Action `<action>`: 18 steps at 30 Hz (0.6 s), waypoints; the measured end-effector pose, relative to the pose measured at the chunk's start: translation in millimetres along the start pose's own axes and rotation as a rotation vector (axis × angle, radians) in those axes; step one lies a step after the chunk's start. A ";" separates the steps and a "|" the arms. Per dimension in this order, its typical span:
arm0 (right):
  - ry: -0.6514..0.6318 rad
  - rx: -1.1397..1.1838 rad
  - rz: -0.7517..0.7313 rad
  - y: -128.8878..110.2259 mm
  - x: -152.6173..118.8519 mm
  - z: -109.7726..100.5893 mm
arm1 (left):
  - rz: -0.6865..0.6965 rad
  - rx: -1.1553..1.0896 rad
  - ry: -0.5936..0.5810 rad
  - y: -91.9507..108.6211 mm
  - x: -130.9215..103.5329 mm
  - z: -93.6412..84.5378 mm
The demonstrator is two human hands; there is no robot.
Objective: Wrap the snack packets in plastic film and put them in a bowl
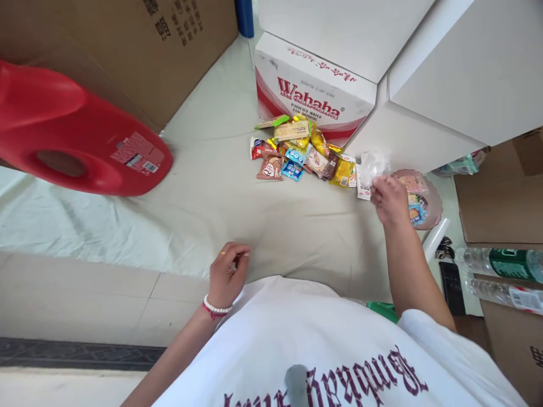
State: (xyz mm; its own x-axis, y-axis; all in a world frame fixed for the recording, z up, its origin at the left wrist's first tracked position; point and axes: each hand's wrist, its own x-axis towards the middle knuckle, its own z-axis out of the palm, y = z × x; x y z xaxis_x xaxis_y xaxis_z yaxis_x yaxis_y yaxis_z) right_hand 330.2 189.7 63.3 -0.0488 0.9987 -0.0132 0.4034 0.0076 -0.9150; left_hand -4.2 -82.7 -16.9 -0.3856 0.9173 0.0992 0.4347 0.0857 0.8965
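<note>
My right hand (389, 199) is raised over the cloth and pinches a small clear plastic wrapper (373, 164), just right of a pile of colourful snack packets (302, 154). A pink glass plate (433, 206) with several packets on it sits just beyond that hand. My left hand (227, 275) hovers low near my white shirt, fingers curled loosely, holding nothing that I can see; it wears a bead bracelet and a ring.
A white cloth (203, 198) covers the surface. A red plastic jug (72, 133) lies at left, brown cardboard boxes (161, 45) behind. A Wahaha water carton (311, 93) and white boxes stand at the back. Water bottles (504, 277) lie at right.
</note>
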 end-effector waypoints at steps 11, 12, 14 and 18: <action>-0.242 0.687 0.608 27.4 -169.8 83.0 | -0.306 -0.541 -0.627 54.5 45.7 120.7; -0.242 0.677 0.615 27.8 -169.5 80.4 | -0.298 -0.544 -0.610 54.9 43.7 125.9; -0.275 0.688 0.652 28.5 -166.5 72.2 | -0.317 -0.559 -0.595 54.1 40.5 129.7; -0.339 0.801 0.774 32.8 -157.7 57.8 | -0.423 -0.596 -0.559 49.8 40.1 118.8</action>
State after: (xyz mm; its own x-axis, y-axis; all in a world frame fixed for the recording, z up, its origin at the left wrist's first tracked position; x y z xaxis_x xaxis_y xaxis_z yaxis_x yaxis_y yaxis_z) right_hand 298.3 29.6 12.1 -0.3330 0.6569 -0.6764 -0.2546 -0.7534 -0.6063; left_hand 98.7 4.6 -19.5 0.0999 0.9228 -0.3721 -0.2039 0.3850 0.9001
